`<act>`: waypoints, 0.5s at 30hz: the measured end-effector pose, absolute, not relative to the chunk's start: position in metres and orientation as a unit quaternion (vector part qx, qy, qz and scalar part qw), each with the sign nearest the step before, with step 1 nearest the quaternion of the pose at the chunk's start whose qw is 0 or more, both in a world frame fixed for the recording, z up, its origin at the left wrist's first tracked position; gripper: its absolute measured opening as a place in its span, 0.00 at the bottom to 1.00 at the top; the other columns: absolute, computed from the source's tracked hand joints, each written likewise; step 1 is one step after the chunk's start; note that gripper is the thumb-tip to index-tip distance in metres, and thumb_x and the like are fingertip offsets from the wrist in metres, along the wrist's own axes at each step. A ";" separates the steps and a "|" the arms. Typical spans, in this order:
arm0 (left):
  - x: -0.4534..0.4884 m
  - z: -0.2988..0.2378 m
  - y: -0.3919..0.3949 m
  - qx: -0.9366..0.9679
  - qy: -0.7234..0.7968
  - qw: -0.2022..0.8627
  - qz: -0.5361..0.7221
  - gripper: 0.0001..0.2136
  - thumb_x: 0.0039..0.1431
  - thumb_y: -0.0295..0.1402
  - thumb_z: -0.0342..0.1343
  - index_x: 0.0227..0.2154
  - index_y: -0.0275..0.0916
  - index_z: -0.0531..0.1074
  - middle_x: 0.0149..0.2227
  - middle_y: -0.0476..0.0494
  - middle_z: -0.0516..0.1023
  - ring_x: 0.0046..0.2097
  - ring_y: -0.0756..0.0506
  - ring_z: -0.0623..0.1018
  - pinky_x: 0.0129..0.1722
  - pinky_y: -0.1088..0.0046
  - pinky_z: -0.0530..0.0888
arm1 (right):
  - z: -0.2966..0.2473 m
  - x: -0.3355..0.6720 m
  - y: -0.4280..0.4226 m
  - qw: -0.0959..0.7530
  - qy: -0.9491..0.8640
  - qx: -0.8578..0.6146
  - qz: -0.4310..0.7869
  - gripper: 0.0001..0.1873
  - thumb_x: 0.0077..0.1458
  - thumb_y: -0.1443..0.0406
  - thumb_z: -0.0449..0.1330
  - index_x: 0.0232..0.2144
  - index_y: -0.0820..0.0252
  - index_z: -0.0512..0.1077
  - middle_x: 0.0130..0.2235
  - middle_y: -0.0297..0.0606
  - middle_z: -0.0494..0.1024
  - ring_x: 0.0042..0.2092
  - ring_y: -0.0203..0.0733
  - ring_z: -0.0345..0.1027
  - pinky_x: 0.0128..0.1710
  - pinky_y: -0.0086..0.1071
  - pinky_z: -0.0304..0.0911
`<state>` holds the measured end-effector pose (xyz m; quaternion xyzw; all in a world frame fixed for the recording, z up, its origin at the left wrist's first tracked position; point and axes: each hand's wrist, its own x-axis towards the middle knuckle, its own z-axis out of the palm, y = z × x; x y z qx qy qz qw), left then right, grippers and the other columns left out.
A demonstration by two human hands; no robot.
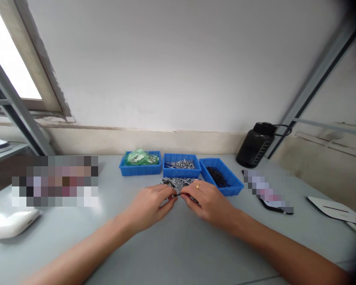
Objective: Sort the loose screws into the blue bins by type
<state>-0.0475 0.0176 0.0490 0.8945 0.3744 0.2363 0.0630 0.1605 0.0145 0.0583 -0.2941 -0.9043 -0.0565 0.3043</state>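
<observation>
My left hand and my right hand meet fingertip to fingertip at the near edge of a loose pile of silver metal screws on the grey table. Both hands are closed in a pinch on a small dark and silver part between them; I cannot make out exactly what it is. My right hand wears a ring. Just behind the pile stand three blue trays: the left tray holds green plastic bags, the middle tray holds silver screws, the right tray holds small black screws.
A dark water bottle stands at the back right by a slanted metal post. A white device lies at the left, a white flat object at the right. Blurred patches cover things left and right. A wall runs behind the table.
</observation>
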 end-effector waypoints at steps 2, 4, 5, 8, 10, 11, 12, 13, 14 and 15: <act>-0.048 0.049 0.018 0.894 0.378 0.063 0.232 0.09 0.63 0.34 0.45 0.35 0.40 0.71 0.32 0.47 0.76 0.33 0.48 0.75 0.31 0.75 0.68 | 0.058 0.161 0.015 0.304 -0.904 -0.298 -0.049 0.09 0.62 0.67 0.49 0.37 0.60 0.69 0.31 0.37 0.74 0.34 0.38 0.66 0.36 0.32 0.61; -0.048 0.048 0.019 0.894 0.379 0.061 0.230 0.09 0.64 0.35 0.45 0.35 0.40 0.70 0.32 0.47 0.76 0.33 0.47 0.75 0.31 0.74 0.68 | 0.056 0.162 0.016 0.302 -0.903 -0.304 -0.041 0.09 0.62 0.66 0.49 0.37 0.60 0.69 0.31 0.37 0.74 0.34 0.38 0.67 0.36 0.32 0.61; -0.048 0.048 0.019 0.894 0.379 0.061 0.229 0.10 0.64 0.35 0.45 0.36 0.41 0.70 0.32 0.47 0.76 0.33 0.47 0.75 0.31 0.74 0.68 | 0.056 0.162 0.017 0.301 -0.902 -0.307 -0.038 0.09 0.62 0.66 0.49 0.37 0.60 0.69 0.31 0.37 0.74 0.34 0.39 0.67 0.36 0.32 0.61; -0.049 0.049 0.019 0.895 0.378 0.065 0.228 0.10 0.65 0.36 0.45 0.36 0.41 0.70 0.32 0.47 0.76 0.33 0.47 0.75 0.31 0.74 0.68 | 0.055 0.162 0.018 0.292 -0.902 -0.317 -0.032 0.09 0.62 0.66 0.50 0.37 0.60 0.69 0.32 0.37 0.74 0.34 0.39 0.67 0.36 0.33 0.61; -0.049 0.049 0.019 0.896 0.377 0.067 0.226 0.10 0.65 0.36 0.45 0.36 0.40 0.70 0.32 0.47 0.76 0.33 0.47 0.75 0.32 0.74 0.68 | 0.055 0.162 0.018 0.288 -0.902 -0.320 -0.030 0.09 0.62 0.66 0.49 0.37 0.60 0.69 0.32 0.37 0.74 0.35 0.39 0.67 0.36 0.33 0.60; -0.049 0.049 0.019 0.896 0.377 0.068 0.226 0.10 0.65 0.36 0.45 0.35 0.40 0.70 0.32 0.47 0.75 0.34 0.47 0.75 0.32 0.74 0.68 | 0.055 0.162 0.018 0.287 -0.902 -0.320 -0.030 0.09 0.62 0.66 0.49 0.37 0.60 0.69 0.32 0.37 0.74 0.35 0.39 0.67 0.36 0.33 0.60; -0.049 0.049 0.019 0.896 0.377 0.068 0.226 0.10 0.65 0.36 0.45 0.36 0.40 0.70 0.32 0.47 0.75 0.34 0.47 0.75 0.32 0.74 0.68 | 0.056 0.162 0.017 0.287 -0.902 -0.321 -0.029 0.09 0.62 0.66 0.49 0.37 0.60 0.69 0.32 0.37 0.74 0.35 0.39 0.67 0.36 0.33 0.60; -0.049 0.049 0.019 0.896 0.377 0.068 0.225 0.10 0.65 0.36 0.45 0.36 0.40 0.70 0.32 0.47 0.75 0.34 0.47 0.75 0.32 0.74 0.68 | 0.056 0.162 0.017 0.287 -0.902 -0.321 -0.029 0.09 0.62 0.66 0.49 0.37 0.60 0.69 0.32 0.37 0.74 0.35 0.39 0.67 0.36 0.32 0.60; -0.049 0.049 0.019 0.896 0.377 0.068 0.224 0.10 0.65 0.36 0.45 0.35 0.40 0.70 0.32 0.47 0.75 0.34 0.48 0.75 0.32 0.74 0.68 | 0.056 0.162 0.018 0.286 -0.902 -0.321 -0.029 0.09 0.62 0.66 0.49 0.37 0.60 0.69 0.32 0.37 0.74 0.35 0.38 0.67 0.36 0.32 0.60; -0.049 0.049 0.019 0.897 0.376 0.067 0.223 0.10 0.65 0.36 0.45 0.35 0.40 0.70 0.31 0.48 0.75 0.33 0.48 0.75 0.32 0.74 0.68 | 0.056 0.162 0.018 0.285 -0.902 -0.321 -0.030 0.09 0.62 0.66 0.49 0.37 0.60 0.69 0.32 0.37 0.74 0.35 0.38 0.67 0.36 0.32 0.60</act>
